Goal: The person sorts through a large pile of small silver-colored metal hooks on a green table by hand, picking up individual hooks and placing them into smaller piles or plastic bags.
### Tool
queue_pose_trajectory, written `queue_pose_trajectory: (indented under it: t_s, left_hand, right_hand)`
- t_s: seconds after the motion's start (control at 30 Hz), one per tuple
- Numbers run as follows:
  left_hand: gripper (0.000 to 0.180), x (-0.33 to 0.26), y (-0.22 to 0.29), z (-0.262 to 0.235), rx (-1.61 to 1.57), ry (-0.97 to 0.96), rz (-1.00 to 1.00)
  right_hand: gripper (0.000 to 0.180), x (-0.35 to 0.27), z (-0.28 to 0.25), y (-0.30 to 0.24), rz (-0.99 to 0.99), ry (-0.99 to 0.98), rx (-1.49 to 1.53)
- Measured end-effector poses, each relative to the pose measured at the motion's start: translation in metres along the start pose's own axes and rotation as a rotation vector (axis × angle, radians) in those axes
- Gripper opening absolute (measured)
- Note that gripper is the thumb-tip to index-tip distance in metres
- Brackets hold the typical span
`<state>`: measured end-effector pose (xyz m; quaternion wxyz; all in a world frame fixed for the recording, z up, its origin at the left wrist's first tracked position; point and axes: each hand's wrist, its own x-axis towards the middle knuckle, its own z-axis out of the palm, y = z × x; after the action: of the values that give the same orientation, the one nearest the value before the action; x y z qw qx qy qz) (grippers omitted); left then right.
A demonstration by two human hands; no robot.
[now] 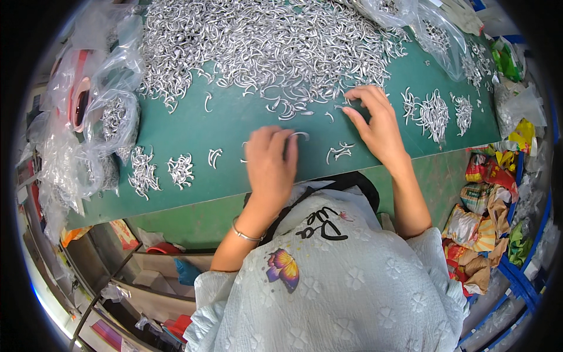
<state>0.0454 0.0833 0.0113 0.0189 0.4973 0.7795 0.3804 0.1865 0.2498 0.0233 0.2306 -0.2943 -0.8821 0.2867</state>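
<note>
Curved silver hooks (340, 151) between two hands

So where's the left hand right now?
In the head view, the left hand rests at centre on the green table, fingertips on a curved metal piece, left of the right hand.

Clear plastic bags (88, 135) bunch along the green table's (199, 126) left edge beside a red tape roll (77, 100), while crumpled colourful wrappers (484, 229) fill a blue crate (519, 276) at right.
</note>
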Motion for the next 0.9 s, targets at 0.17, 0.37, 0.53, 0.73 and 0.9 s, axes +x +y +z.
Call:
queue_pose_trajectory:
  t_s: [0.17, 0.37, 0.53, 0.73, 0.9]
  left_hand:
    - [0.014, -0.013, -0.018, -0.029, 0.248, -0.125, -0.113]
    - [0.025, -0.015, -0.015, -0.028, 0.221, -0.114, -0.127]
    - [0.028, -0.025, -0.022, -0.030, 0.196, -0.140, -0.097]
    - [0.028, -0.022, -0.015, -0.027, 0.046, -0.073, -0.075]
    - [0.029, -0.022, -0.001, -0.006, -0.098, -0.144, 0.015]
  right_hand:
    - [0.018, 0.001, 0.010, 0.009, -0.045, 0.069, -0.156]
    - [0.016, 0.013, 0.013, 0.005, -0.041, 0.053, -0.375]
    - [0.008, 0.011, -0.003, -0.002, -0.080, 0.081, -0.345]
    - [0.011, -0.011, 0.005, -0.020, -0.252, -0.317, -0.190]
    - [0.008, 0.003, 0.002, -0.015, -0.151, -0.227, -0.072]
